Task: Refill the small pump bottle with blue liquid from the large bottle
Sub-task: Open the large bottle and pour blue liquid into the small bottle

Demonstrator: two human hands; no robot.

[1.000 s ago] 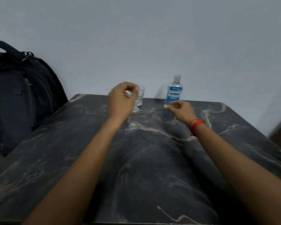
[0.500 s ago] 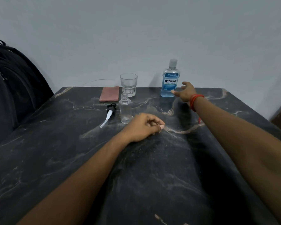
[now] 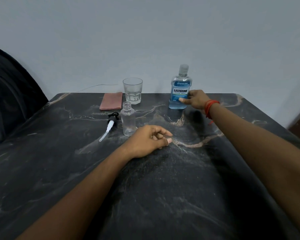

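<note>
The right hand (image 3: 196,99) is wrapped round the lower half of the Listerine bottle (image 3: 180,87), thumb across the front under the label, fingers gone behind it; the bottle stands upright on the table, cap on, blue liquid inside; red threads (image 3: 209,108) circle that wrist. The left hand (image 3: 148,141) rests on the tabletop nearer the body, fingers loosely curled, holding nothing. Just beyond its knuckles stands the small pump bottle (image 3: 128,121), clear, neck open; left of that lies its pump head (image 3: 110,122), tube pointing toward the person. Further out are a drinking glass (image 3: 132,90) and a folded pink cloth (image 3: 111,100) beside it. The table (image 3: 163,196) is dark marble with pale veins, pushed against a plain grey-blue wall (image 3: 145,32). A black backpack (image 3: 10,94), far left of the left hand, is cut off by the frame; whether the glass holds water is hard to tell.
</note>
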